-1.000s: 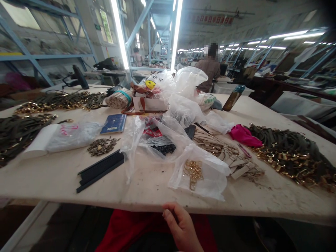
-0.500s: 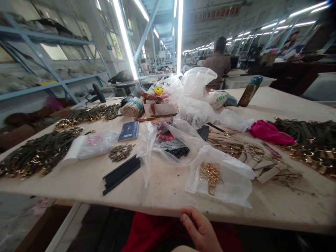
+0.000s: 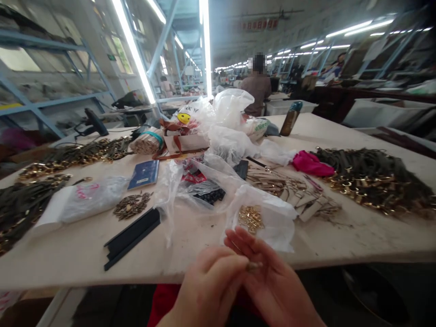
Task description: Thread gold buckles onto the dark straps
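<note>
My left hand (image 3: 207,286) and my right hand (image 3: 275,284) meet low in the head view, just in front of the table's near edge (image 3: 85,272). The left fingers are pinched on a small brownish metal piece (image 3: 255,265). My right hand lies palm up under it with its fingers stretched out. Just beyond the fingertips a clear plastic bag (image 3: 272,227) holds gold clips (image 3: 250,218).
Black strips (image 3: 132,236), a heap of bronze pieces (image 3: 132,204), a blue booklet (image 3: 145,173) and more bags lie mid-table. Dark straps with gold buckles are piled at right (image 3: 371,179) and left (image 3: 20,204). Tan tabs (image 3: 299,197), pink cloth (image 3: 311,163), a bottle (image 3: 291,118). A person (image 3: 258,86) sits beyond.
Both hands have come up into view in front of the table edge. Earlier only one hand showed, below the edge. The view swung right, then back left.
</note>
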The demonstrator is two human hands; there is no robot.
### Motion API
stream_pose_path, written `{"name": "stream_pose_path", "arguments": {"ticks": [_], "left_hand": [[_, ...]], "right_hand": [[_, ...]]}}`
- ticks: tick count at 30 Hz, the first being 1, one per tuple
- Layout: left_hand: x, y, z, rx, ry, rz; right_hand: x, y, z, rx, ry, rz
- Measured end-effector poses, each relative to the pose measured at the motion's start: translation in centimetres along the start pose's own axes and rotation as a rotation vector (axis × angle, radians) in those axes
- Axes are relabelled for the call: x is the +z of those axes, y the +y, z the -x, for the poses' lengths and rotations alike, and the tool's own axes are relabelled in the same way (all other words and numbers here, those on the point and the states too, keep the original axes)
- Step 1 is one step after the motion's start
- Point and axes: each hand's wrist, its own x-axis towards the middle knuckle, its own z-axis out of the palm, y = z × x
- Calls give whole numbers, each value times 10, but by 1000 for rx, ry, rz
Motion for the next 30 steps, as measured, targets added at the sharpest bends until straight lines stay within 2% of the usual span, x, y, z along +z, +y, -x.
{"name": "stream_pose_path", "arguments": {"ticks": [2, 5, 8, 11, 14, 20, 23, 26, 30], "left_hand": [[15, -16, -12, -42, -29, -110], [26, -31, -16, -110, -104, -235], [28, -38, -13, -152, -126, -230], [29, -43, -12, -187, -110, -232], [33, -48, -12, -186, -115, -265], [35, -55, -9, -204, -83, -311], [36, -55, -7, -154, -60, -307], [37, -54, -6, -38, -109, -323], [34, -52, -7, -12, -150, -295]], "right_hand": [[6, 0, -2, -7, 56, -99], [4, 5, -9, 14, 148, -185], [-2, 9, -14, 42, 187, -218], [-8, 11, -17, 21, 169, -200], [-13, 15, -20, -19, 156, -150], [-15, 18, -27, -32, 222, -119], [-14, 14, -29, 10, 218, -168], [-15, 11, -30, 61, 167, -229], [-18, 13, -30, 14, 153, -216]]}}
